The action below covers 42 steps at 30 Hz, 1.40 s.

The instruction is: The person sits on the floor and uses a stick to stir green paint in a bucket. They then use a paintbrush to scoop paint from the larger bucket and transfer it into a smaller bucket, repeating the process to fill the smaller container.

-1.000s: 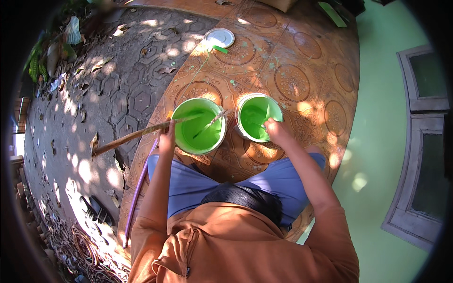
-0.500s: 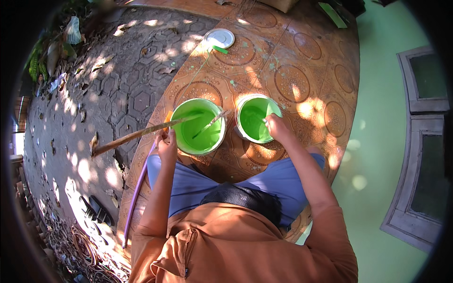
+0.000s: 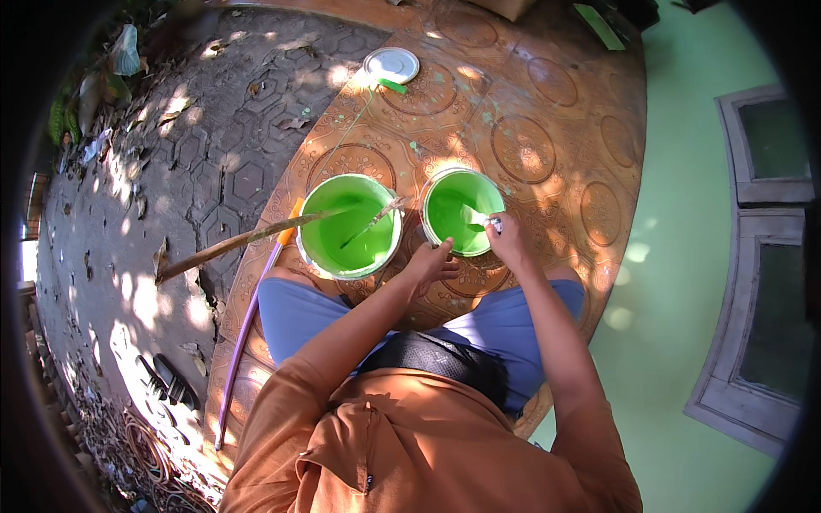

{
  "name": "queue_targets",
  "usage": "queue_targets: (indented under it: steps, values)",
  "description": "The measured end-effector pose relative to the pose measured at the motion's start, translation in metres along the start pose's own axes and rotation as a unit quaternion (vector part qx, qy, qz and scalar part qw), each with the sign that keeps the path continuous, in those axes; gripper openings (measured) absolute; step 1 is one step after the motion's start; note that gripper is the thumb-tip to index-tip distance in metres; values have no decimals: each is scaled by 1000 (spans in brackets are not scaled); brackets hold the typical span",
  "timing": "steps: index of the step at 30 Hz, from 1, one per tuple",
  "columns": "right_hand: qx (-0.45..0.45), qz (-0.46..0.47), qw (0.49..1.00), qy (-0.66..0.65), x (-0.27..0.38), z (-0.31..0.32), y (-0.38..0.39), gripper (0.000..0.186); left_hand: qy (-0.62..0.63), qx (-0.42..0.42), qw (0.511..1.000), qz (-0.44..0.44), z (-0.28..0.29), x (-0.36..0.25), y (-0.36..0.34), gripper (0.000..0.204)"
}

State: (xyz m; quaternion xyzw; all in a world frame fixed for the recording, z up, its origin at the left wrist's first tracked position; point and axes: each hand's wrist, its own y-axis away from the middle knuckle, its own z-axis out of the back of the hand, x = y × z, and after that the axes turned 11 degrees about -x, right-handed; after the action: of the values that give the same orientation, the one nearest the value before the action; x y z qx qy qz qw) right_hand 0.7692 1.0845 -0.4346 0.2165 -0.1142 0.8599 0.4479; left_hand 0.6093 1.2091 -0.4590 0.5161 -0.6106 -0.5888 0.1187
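Two buckets of bright green paint stand side by side in front of me. My right hand is closed round a flat-ended tool with a pale handle; its paint-coated end is inside the smaller right bucket. My left hand is at that bucket's near left side, fingers apart and holding nothing; whether the fingertips touch the wall is unclear. In the larger left bucket, a long wooden stick leans out over the left rim. A thinner paint-smeared stick rests against its right rim.
A white round lid with a green strip lies farther off on the patterned brown tiles. Left of my leg lies a purple pole with an orange end. A pale green wall with windows stands right; sandals lie lower left.
My left hand has left the larger bucket's left side and come right to the smaller bucket. The right hand's tool has shifted, its flat end now showing more plainly above the paint.
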Motion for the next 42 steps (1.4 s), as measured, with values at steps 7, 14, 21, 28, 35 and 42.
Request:
queue_targets:
  steps: [7, 14, 21, 28, 35, 42]
  values:
    - [-42, -107, 991, -62, -6, 22, 15, 31, -219, -258, 922, -188, -18, 21, -34, 52]
    - [-98, -61, 993, -20, 4, 30, 8, 32, -245, -200, 914, -253, -12, 9, -7, 38]
    - [-112, -28, 991, 67, 45, 65, 0, 30, -127, -94, 950, -268, -25, -3, 40, 31]
    - [-137, 42, 984, 104, 69, 71, -3, 30, -272, -78, 898, -337, -15, -17, 53, 39]
    - [-102, 210, 970, 75, 88, 78, 20, 29, -205, -29, 923, -324, -6, -39, 63, 36]
    - [15, 289, 954, 76, 104, 100, 47, 33, -90, 76, 949, -293, -1, -49, 78, 29]
